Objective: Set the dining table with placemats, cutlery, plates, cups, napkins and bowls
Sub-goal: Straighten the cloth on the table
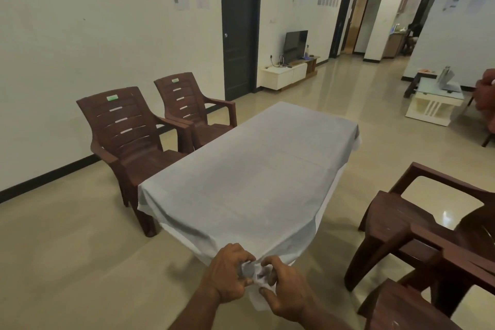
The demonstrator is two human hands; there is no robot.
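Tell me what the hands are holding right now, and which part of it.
Both the left hand and the right hand pinch the white tablecloth at its bunched near edge, where it hangs off the near end of the table.

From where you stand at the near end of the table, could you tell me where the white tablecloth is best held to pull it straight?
Probably at the near overhanging hem of the white tablecloth, coming from this short end. The cloth hangs free there and bunches easily, and both hands, the left hand and right hand, already pinch that gathered edge. A pull toward you would run along the table's length.
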